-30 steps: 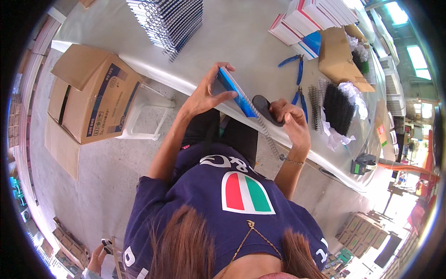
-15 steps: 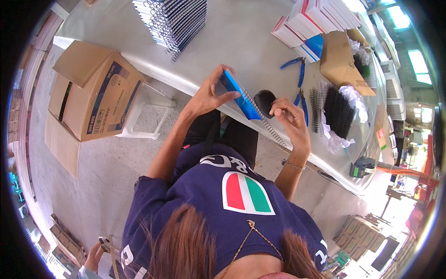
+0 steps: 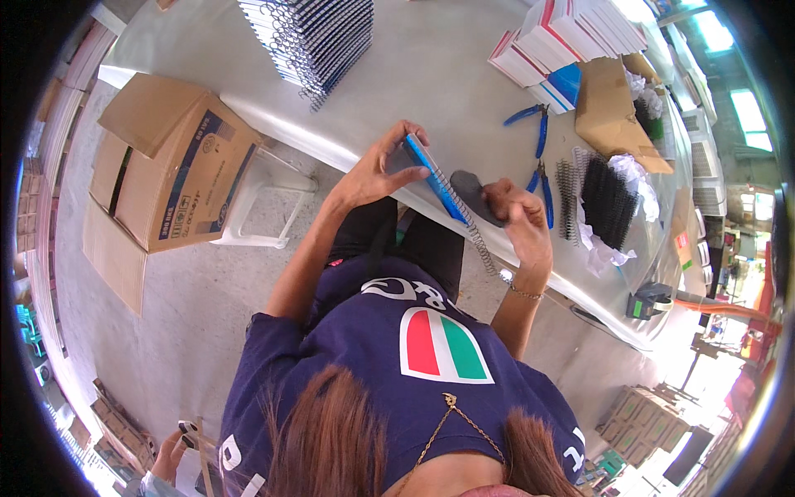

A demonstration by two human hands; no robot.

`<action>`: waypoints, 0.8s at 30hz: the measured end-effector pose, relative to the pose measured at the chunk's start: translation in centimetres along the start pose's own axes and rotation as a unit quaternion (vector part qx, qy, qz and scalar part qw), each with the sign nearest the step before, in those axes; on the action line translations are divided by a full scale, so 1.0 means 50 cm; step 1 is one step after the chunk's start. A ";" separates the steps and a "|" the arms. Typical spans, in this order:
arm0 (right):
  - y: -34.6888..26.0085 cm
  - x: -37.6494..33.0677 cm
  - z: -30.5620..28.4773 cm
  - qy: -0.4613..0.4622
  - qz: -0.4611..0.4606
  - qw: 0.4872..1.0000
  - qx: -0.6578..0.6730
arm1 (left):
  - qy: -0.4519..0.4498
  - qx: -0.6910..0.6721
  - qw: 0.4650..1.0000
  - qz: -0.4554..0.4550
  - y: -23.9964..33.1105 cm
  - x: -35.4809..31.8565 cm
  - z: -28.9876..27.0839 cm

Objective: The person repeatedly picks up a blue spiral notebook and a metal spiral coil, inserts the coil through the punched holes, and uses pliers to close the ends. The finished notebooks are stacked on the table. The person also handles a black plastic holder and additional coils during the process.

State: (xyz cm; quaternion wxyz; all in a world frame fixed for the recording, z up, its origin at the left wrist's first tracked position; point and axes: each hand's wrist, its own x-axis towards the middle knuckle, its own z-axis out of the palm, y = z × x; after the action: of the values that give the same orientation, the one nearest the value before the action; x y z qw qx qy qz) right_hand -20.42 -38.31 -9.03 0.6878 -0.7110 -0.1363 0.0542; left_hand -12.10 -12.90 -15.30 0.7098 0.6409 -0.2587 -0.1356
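We see the left hand [image 3: 377, 172] gripping a blue book [image 3: 436, 180], thumb on the cover and fingers behind, tilted over the table's near edge. Along its right side we find a wire coil [image 3: 479, 246], its loose end hanging past the lower corner. The right hand [image 3: 522, 219] has its fingers curled at a dark disc [image 3: 469, 187]; we cannot tell whether they grip it. To the right we notice blue cutters [image 3: 542, 132], then black coils [image 3: 609, 203] beside crumpled paper [image 3: 636, 176]. Farther out on the table [image 3: 431, 74] we see bound books [image 3: 319, 50] and red-edged books [image 3: 571, 33]
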 end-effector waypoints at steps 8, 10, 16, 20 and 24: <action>0.045 0.003 -0.003 -0.017 -0.058 0.981 0.187 | -0.019 -0.003 0.999 -0.038 0.020 -0.003 0.006; 0.023 0.012 0.003 0.001 -0.025 0.997 0.077 | -0.024 0.000 0.999 -0.041 0.019 -0.005 0.006; 0.008 0.020 0.016 0.012 -0.009 1.000 0.011 | -0.019 -0.010 0.999 -0.041 0.019 -0.004 0.011; 0.021 0.022 0.012 0.018 -0.015 0.997 0.079 | -0.033 -0.003 0.998 -0.045 0.019 -0.003 0.008; 0.001 0.032 0.024 0.023 0.008 0.999 -0.044 | -0.037 -0.006 0.998 -0.042 0.016 -0.003 0.008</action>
State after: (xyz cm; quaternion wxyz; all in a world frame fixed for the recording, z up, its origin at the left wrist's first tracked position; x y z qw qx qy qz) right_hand -19.21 -36.71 -8.98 0.6584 -0.7425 -0.1172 0.0376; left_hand -12.55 -13.07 -14.54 0.6975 0.6414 -0.2568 -0.1902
